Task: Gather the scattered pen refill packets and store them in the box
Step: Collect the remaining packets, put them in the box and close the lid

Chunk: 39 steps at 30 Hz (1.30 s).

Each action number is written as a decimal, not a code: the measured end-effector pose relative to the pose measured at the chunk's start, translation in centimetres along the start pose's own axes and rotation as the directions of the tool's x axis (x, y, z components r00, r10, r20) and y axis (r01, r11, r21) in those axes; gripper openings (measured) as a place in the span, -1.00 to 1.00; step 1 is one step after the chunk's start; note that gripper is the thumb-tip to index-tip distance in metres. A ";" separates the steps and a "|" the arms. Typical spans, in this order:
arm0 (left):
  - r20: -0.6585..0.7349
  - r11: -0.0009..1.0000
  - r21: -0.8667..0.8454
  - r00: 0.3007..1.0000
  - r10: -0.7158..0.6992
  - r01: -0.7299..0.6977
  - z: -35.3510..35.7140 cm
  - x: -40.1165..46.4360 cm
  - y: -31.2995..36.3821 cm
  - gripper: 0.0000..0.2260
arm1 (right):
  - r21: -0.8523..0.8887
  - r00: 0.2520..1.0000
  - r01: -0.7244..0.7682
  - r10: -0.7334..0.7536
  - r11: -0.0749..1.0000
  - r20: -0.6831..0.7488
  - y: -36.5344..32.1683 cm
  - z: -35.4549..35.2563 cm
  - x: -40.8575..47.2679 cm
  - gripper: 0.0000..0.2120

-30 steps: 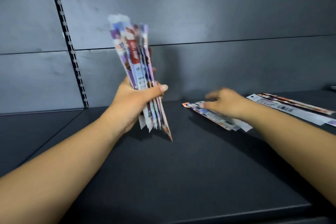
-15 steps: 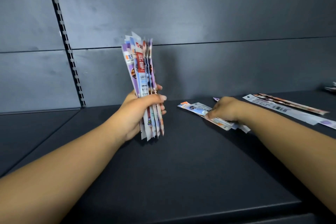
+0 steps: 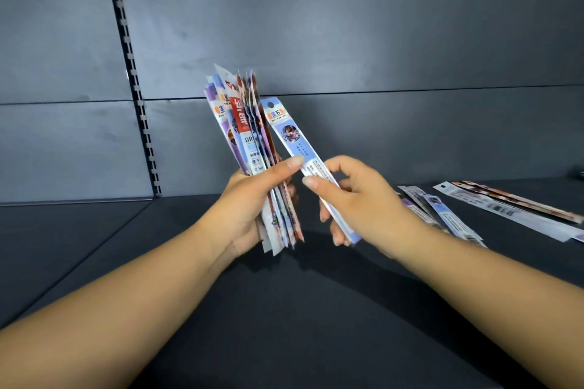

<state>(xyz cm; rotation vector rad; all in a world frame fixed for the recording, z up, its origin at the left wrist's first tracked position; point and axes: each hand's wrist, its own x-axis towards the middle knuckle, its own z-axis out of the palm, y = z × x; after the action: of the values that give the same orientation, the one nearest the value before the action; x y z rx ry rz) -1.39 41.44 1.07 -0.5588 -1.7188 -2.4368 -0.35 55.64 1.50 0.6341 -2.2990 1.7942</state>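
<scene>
Bundle (image 3: 252, 148) in left hand (image 3: 249, 208) | one packet (image 3: 303, 158) in right hand (image 3: 357, 202)

A dark grey shelf (image 3: 300, 309) ran flat across the lower part of the view, matte, with a seam (image 3: 94, 249) angling off at its left. Behind it rose a back wall (image 3: 347, 25) of grey metal panels, split by a thin horizontal joint (image 3: 410, 91). A slotted upright (image 3: 132, 79) ran down the wall on the left. Soft light fell from above, brightening the upper panel and leaving the shelf dim.
</scene>
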 end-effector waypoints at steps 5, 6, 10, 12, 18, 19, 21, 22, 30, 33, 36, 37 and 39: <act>0.043 1.000 -0.020 0.999 0.002 -0.001 0.0 -0.2 0.4 -0.78 | -0.005 0.997 0.038 -0.038 0.999 0.061 -0.1 0.1 -0.4 -0.91; 0.036 1.000 -0.026 0.999 0.002 -0.001 -0.1 -0.2 0.5 -0.79 | -0.011 0.997 0.052 -0.051 0.999 0.050 -0.1 0.1 -0.4 -0.91; -0.012 0.993 -0.112 1.000 0.021 -0.022 0.1 0.1 0.4 -0.92 | -0.157 0.982 0.149 -0.164 0.976 -0.089 0.6 0.0 0.2 -0.90; -0.013 0.990 -0.139 1.000 0.012 -0.014 0.3 0.1 0.3 -0.80 | -0.336 0.973 0.193 -0.225 0.922 -0.058 1.2 0.2 0.4 -0.77; -0.089 0.991 -0.134 0.996 -0.025 0.013 0.0 0.1 0.4 -0.71 | -0.227 0.974 0.211 -0.185 0.951 0.127 1.0 1.3 -0.2 -0.62; -0.105 0.989 -0.145 0.994 -0.022 0.007 -0.2 0.2 0.5 -0.76 | -0.220 0.972 0.213 -0.185 0.952 0.141 1.1 1.2 -0.3 -0.60; -0.142 0.982 -0.186 0.990 -0.008 -0.019 -0.3 0.4 0.8 -0.87 | -0.200 0.974 0.201 -0.175 0.959 0.142 1.1 1.2 -0.4 -0.58; -0.163 0.978 -0.206 0.987 0.005 -0.039 -0.4 0.5 0.9 -0.89 | -0.190 0.975 0.204 -0.181 0.960 0.128 1.1 1.2 -0.4 -0.59; -0.125 0.965 -0.260 0.992 -0.013 -0.020 -0.4 0.7 0.4 -0.94 | -0.217 0.966 0.255 -0.238 0.942 0.103 0.8 0.8 -0.3 -0.65; -0.117 0.954 -0.297 0.993 -0.009 -0.026 -0.5 0.8 0.6 -0.91 | -0.098 0.966 0.195 -0.173 0.976 0.193 0.6 0.7 -0.6 -0.61; -0.149 0.930 -0.363 0.989 0.008 -0.062 -0.6 0.8 1.3 -0.87 | -0.141 0.936 0.247 -0.198 0.959 0.293 0.5 0.3 -0.7 -0.51; -0.160 0.926 -0.372 0.987 0.011 -0.071 -0.7 0.9 1.6 -0.87 | -0.149 0.929 0.272 -0.218 0.951 0.300 0.4 0.0 -0.7 -0.48; -0.170 0.928 -0.366 0.985 0.002 -0.065 -1.2 0.9 2.0 -0.86 | -0.146 0.920 0.311 -0.259 0.939 0.293 0.4 -0.5 -0.6 -0.48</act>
<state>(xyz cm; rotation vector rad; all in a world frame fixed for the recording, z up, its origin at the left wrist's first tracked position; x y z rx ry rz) -1.93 39.71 2.86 -0.3973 -1.1802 -2.7108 -0.04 56.34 1.10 1.1744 -2.3503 1.4096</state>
